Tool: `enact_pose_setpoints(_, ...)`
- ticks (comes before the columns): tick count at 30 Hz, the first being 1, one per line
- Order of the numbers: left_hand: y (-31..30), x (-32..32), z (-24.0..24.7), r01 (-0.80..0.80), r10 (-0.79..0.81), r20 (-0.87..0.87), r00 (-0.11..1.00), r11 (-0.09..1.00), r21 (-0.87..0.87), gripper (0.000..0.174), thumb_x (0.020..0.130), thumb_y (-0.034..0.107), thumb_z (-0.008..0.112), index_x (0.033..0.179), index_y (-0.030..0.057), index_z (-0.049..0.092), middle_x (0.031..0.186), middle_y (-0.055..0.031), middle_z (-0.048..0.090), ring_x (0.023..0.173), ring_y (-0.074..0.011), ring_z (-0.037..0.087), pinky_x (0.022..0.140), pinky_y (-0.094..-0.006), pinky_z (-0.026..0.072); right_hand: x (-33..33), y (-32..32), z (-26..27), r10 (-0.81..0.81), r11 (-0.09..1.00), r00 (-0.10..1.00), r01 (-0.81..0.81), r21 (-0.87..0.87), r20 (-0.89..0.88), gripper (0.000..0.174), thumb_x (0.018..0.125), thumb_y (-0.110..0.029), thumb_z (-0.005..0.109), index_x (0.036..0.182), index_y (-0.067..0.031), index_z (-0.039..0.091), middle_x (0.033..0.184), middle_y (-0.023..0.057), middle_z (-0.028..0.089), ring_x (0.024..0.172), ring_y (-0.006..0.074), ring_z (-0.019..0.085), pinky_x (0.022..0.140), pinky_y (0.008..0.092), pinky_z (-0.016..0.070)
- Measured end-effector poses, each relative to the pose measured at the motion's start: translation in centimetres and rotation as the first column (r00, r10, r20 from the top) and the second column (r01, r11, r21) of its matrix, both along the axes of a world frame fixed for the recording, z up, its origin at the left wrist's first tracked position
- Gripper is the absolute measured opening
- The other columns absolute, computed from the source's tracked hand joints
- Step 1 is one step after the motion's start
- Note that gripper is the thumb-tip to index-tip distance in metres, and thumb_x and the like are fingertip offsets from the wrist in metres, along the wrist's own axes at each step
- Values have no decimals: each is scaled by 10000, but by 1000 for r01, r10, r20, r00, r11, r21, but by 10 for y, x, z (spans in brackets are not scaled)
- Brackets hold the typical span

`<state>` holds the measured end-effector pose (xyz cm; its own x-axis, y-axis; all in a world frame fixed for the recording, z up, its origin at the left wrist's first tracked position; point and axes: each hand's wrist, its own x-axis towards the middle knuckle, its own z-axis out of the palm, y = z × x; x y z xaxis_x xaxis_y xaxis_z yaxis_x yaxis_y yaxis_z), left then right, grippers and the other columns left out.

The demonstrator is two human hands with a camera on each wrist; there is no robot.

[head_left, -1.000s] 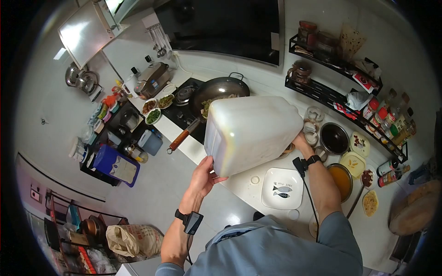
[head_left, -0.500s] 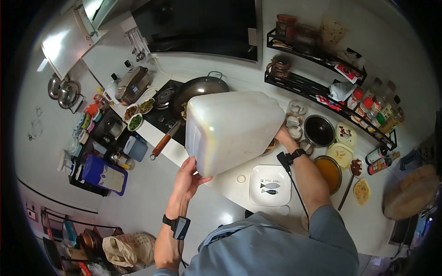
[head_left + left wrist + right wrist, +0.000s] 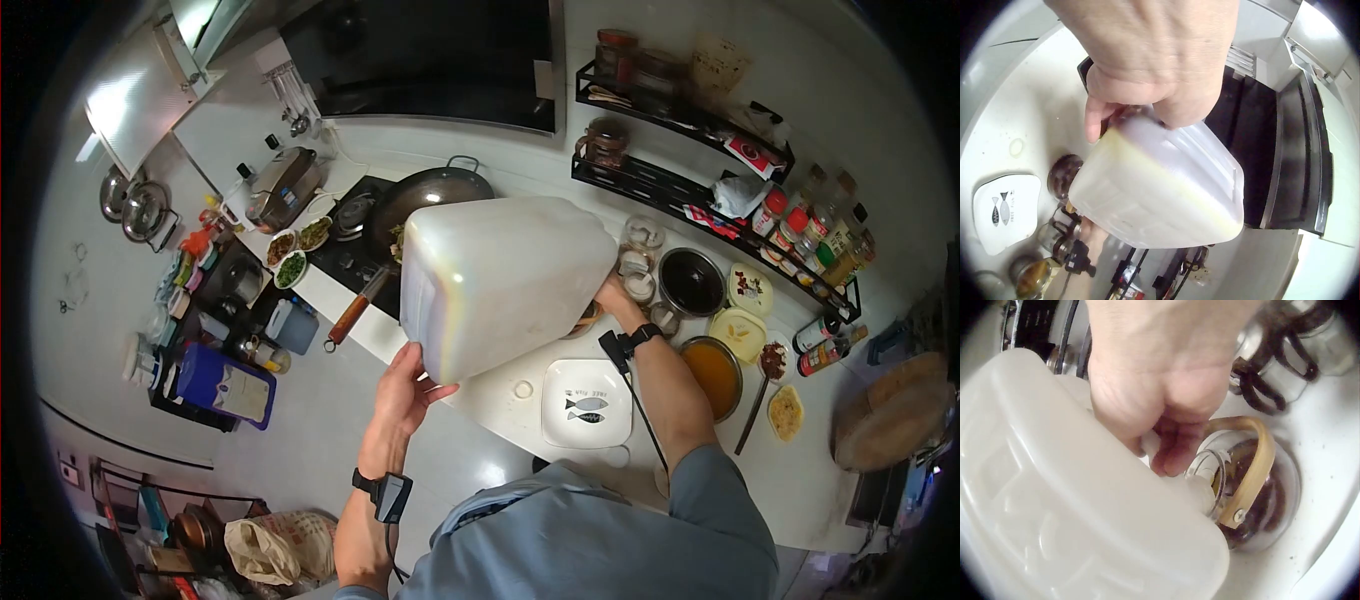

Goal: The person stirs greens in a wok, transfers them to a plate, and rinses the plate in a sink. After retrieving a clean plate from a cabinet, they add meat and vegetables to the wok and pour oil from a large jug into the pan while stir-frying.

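A large white translucent plastic jug [image 3: 510, 285] is tilted over the counter, its base end toward the left. My left hand [image 3: 402, 392] holds the lower corner of that base, thumb on the side and fingers beneath. Close to the neck, my right hand [image 3: 1163, 419] grips the jug with curled fingers; the bulky body hides most of this from the head view. In the right wrist view the jug's mouth meets the rim of a glass pot [image 3: 1291, 481] with a wooden handle [image 3: 1259, 469]. Dark contents show inside the pot.
A wok [image 3: 440, 185] with food sits on the stove behind the jug, its wooden handle [image 3: 348, 318] jutting forward. Near my body lies a square fish-patterned plate [image 3: 560, 430]. Glass jars, bowls and a pan of orange liquid [image 3: 712, 375] stand right, below a wall rack [image 3: 680, 205].
The head view has turned to the right, so the whole scene sits further left. Both hands keep their hold on the tilted jug, which has hardly moved over the counter.
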<state>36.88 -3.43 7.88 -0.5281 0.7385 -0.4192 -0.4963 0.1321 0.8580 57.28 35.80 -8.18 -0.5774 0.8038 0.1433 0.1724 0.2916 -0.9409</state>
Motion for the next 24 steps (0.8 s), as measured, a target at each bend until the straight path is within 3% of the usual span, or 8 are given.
enact_pose_setpoints(5,3,-5,1,33,-33,-1,999,999,-12,486,1149,402,488,1458,35,566,1257,-158,705,1063,-296,739,893,-472,680,1,-1,-5,-65,989,990,48,-137,-124,601,1042,-295,689,1546,-4,537,1550,188,607,1398,251,580,1151,368,482)
enact_pose_setpoints(8,3,-8,-1,43,-43,-13,999,999,4,489,1148,407,485,1465,42,562,1264,-162,707,1080,-303,739,897,-464,678,7,-16,21,-9,1000,1000,9,3,-16,600,1038,-294,697,1525,19,541,1492,188,639,1308,225,610,1079,362,528)
enact_pose_setpoints(10,4,-12,-4,67,-67,-18,998,998,7,579,1154,395,487,1610,46,415,1297,-145,694,1096,-301,747,879,-440,686,5,-21,32,-20,997,999,18,-70,-25,593,1037,-286,696,1523,18,544,1496,183,637,1309,223,610,1082,363,527)
enact_pose_setpoints(12,5,-11,-2,71,-71,-28,997,997,2,575,1152,385,491,1609,44,415,1297,-147,693,1104,-304,746,881,-440,686,2,-21,36,-22,982,997,8,-189,-72,576,1042,-279,684,1519,14,549,1499,165,636,1307,216,610,1083,366,529)
enact_pose_setpoints(16,8,-11,3,64,-64,-47,997,998,5,571,1147,359,509,1608,35,411,1308,-158,689,1106,-308,748,887,-443,685,7,-26,52,-8,988,1000,10,-151,13,590,1043,-257,697,1526,40,535,1484,172,627,1305,218,603,1066,379,548)
enact_pose_setpoints(17,9,-11,2,77,-76,-49,996,997,3,571,1147,359,509,1608,35,411,1308,-158,689,1106,-308,748,887,-443,685,10,-28,54,-20,988,1000,22,-153,11,590,1043,-257,697,1526,40,535,1484,172,627,1305,218,603,1066,379,548)
enact_pose_setpoints(19,9,-12,1,52,-51,-60,997,999,13,455,1136,390,528,1446,62,590,1237,-146,733,1101,-301,753,885,-442,680,11,-31,59,23,984,999,-27,-176,-22,572,1043,-251,699,1509,45,551,1473,173,638,1303,224,605,1070,380,546)
enact_pose_setpoints(24,9,-10,7,29,-30,-69,997,1000,-10,480,1140,396,524,1488,68,563,1240,-151,737,1090,-289,752,885,-441,675,6,-25,40,-42,970,996,23,-240,-76,547,1026,-221,731,1488,37,591,1464,167,654,1296,237,619,1078,392,543)
